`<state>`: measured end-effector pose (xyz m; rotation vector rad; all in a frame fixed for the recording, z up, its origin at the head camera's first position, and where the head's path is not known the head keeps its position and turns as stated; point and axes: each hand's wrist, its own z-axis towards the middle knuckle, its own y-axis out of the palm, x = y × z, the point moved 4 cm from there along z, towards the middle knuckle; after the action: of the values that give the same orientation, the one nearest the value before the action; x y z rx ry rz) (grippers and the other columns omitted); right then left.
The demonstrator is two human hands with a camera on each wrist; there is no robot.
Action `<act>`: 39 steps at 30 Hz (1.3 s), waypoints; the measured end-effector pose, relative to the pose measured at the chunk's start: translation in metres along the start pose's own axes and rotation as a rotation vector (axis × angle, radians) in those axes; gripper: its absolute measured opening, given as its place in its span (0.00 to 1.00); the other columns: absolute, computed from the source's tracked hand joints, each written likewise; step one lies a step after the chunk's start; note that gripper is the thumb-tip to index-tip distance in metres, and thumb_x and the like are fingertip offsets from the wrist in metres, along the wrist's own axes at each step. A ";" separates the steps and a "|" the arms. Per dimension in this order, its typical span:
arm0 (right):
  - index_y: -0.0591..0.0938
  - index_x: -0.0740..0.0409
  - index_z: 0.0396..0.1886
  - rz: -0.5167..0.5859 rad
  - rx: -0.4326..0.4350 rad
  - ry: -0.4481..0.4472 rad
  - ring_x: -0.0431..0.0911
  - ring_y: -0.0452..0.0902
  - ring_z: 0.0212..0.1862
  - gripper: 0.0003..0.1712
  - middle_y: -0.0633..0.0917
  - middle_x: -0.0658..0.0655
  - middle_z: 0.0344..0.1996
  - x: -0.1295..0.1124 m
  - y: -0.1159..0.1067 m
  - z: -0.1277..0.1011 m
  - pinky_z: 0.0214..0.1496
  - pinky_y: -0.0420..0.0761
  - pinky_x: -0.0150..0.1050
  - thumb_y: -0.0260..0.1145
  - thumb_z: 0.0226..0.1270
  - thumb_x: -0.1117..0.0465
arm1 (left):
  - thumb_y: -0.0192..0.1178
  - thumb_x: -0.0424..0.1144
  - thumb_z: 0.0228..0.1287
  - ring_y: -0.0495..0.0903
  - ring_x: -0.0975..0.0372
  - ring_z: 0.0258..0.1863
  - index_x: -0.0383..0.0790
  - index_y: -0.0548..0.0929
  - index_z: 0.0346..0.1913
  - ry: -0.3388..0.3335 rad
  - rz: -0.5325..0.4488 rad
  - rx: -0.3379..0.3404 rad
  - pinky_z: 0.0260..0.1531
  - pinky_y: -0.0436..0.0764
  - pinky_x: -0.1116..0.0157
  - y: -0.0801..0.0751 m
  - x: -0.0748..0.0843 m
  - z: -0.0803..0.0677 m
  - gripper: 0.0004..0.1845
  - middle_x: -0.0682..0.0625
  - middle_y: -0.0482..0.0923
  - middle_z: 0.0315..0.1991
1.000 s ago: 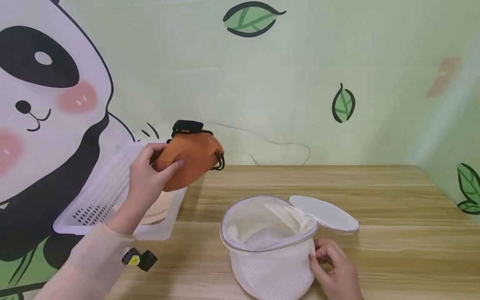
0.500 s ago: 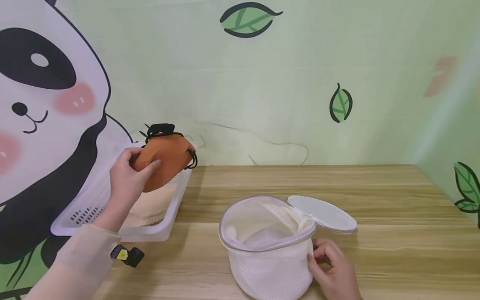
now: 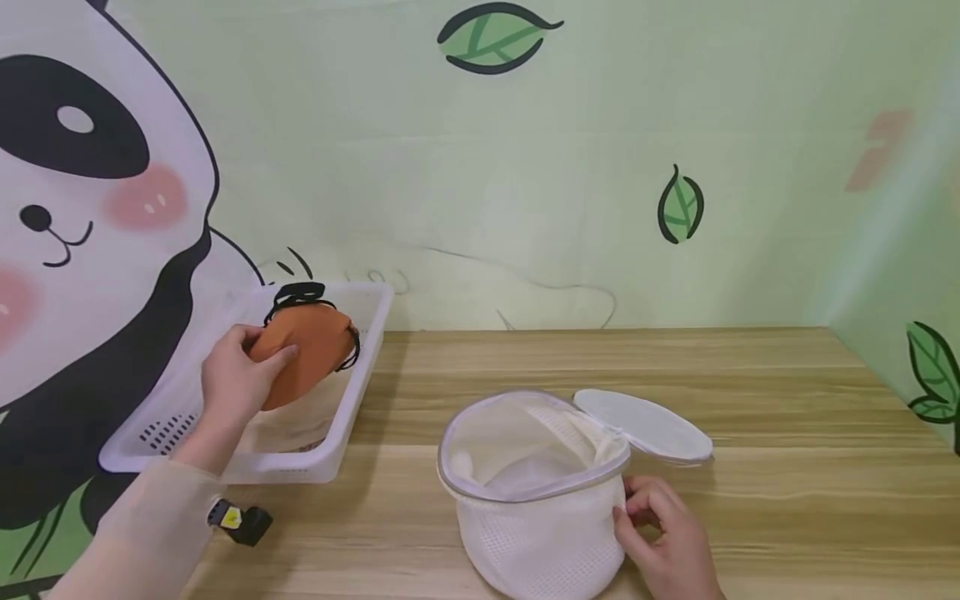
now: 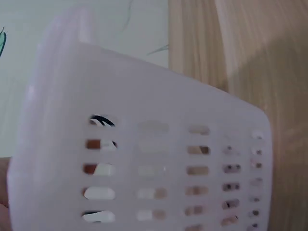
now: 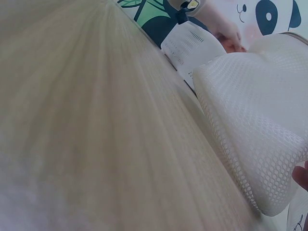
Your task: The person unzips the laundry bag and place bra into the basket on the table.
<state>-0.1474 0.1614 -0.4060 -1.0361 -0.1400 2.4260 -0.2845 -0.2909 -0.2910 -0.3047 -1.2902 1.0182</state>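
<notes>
Orange padded bra [image 3: 303, 354], clasped in the left hand's [image 3: 236, 379] grip, has sunk from above the desk [image 3: 750, 400] into the white basket [image 3: 352, 417], away from the open mesh laundry bag [image 3: 536, 500]. Left wrist view: only the slotted basket wall [image 4: 159, 159]. Right wrist view: mesh bag [image 5: 260, 130], whose side the right hand [image 3: 667, 533] pinches.

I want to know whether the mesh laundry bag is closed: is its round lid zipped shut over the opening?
No, the mesh laundry bag stands open in the head view, its round lid flipped back on the table.
</notes>
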 end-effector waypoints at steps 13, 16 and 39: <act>0.73 0.59 0.20 0.007 0.002 -0.017 0.25 0.74 0.35 0.20 0.80 0.47 0.34 0.001 0.000 0.000 0.33 0.78 0.19 0.66 0.38 0.85 | 0.65 0.45 0.59 0.74 0.49 0.40 0.28 0.72 0.51 -0.050 0.113 -0.180 0.30 0.70 0.67 0.011 -0.021 -0.006 0.26 0.34 0.76 0.46; 0.73 0.60 0.20 0.020 0.002 -0.028 0.26 0.74 0.35 0.20 0.80 0.45 0.35 0.001 0.000 0.001 0.33 0.78 0.19 0.66 0.38 0.86 | 0.65 0.45 0.59 0.73 0.51 0.38 0.27 0.71 0.51 -0.067 0.124 -0.243 0.28 0.70 0.68 0.013 -0.026 -0.008 0.27 0.34 0.75 0.45; 0.73 0.60 0.20 -0.018 -0.001 0.013 0.25 0.74 0.34 0.19 0.79 0.43 0.35 0.000 0.001 0.000 0.32 0.77 0.18 0.66 0.39 0.85 | 0.68 0.47 0.55 0.70 0.52 0.33 0.24 0.70 0.45 -0.047 0.261 -0.472 0.28 0.70 0.66 0.024 -0.042 -0.006 0.30 0.40 0.71 0.32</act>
<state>-0.1473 0.1608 -0.4061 -1.0463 -0.1455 2.4024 -0.2875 -0.3078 -0.3369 -0.8313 -1.5550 0.9296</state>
